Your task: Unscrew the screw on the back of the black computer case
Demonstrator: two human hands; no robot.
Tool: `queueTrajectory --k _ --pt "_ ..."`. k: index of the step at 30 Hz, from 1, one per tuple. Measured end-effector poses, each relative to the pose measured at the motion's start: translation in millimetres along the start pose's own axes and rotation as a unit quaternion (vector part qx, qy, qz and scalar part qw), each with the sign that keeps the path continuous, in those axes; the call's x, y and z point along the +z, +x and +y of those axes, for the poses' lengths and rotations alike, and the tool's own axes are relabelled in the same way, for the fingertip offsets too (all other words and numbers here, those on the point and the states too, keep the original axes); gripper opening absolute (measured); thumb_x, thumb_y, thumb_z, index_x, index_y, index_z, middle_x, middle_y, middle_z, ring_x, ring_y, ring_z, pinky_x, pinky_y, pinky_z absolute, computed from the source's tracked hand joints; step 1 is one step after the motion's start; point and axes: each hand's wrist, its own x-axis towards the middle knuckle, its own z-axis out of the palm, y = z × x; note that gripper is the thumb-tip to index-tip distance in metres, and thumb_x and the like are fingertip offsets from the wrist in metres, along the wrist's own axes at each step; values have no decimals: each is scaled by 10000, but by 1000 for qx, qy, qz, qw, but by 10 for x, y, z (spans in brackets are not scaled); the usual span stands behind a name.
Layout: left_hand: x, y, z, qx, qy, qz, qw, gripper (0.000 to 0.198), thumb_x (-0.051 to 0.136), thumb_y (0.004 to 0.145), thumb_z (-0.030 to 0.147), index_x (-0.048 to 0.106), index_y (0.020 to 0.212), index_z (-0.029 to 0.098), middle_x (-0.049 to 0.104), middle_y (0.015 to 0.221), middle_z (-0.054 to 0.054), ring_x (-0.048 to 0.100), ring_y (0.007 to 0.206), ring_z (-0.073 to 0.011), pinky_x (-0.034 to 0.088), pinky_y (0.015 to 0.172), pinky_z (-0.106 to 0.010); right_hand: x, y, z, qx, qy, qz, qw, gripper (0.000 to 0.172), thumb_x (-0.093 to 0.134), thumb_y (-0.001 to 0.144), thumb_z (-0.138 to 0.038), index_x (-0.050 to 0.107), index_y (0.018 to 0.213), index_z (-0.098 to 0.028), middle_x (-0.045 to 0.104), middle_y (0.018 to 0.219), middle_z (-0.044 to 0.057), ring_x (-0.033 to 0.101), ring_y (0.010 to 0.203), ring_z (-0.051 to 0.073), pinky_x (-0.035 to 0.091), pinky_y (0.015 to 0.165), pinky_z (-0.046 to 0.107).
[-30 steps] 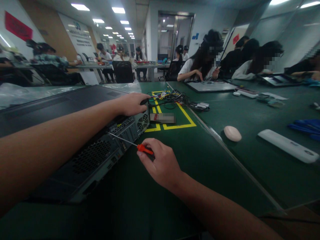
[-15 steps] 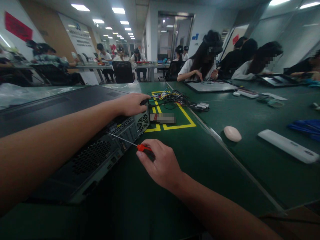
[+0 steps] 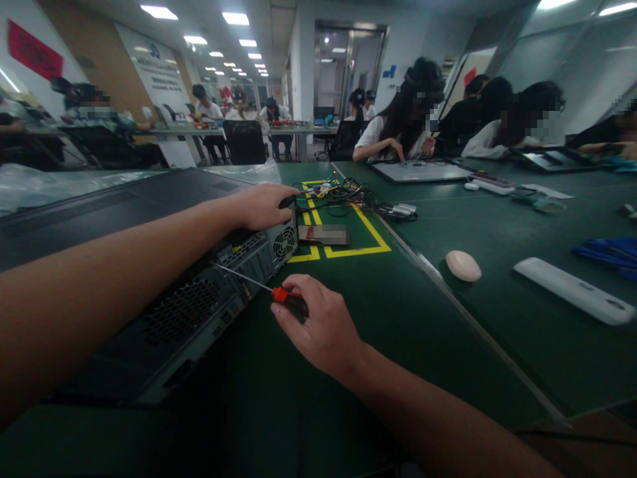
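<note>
Screwdriver [image 3: 279,293], orange-handled with a slim metal shaft: one, held in the right hand [image 3: 323,325], thumb and fingers closed around the handle. Long axis: slanting from the grip leftward and slightly away from the person, tip toward the rear panel [image 3: 179,312] of a dark computer case [image 3: 149,196]. Tip position: at the panel's upper part, just beside the left forearm; whether it sits in a screw is too small to tell.

Left hand [image 3: 266,207]: laid over the far top corner of the case, at the rear edge; whether the fingers grip the dark piece there cannot be told. Nearer hand to the handle: right. The left forearm crosses above the case top, bounding the room over the tip.

Case: lying on the green table [image 3: 408,345], rear panel angled toward the right hand.

Surroundings: small flat item [image 3: 309,234] with a red label, beside the case's far corner; yellow tape [image 3: 358,252] on the table; cable bundle [image 3: 353,196] beyond. Right of the hand, bare tabletop runs to a seam strip [image 3: 478,312]; past it, a pale rounded object [image 3: 463,265] and long white device [image 3: 572,290], well apart.
</note>
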Motion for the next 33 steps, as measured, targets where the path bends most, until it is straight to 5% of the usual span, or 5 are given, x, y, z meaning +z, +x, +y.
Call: queueTrajectory --k 33 --pt "23 13 -48 13 -4 2 1000 779 503 910 430 488 1667 246 653 1589 -101 571 1481 -334 409 1274 -475 -4 12 -12 8 3 -4 1000 119 610 1077 -297 651 1146 -210 767 1073 87 762 942 222 628 837 366"
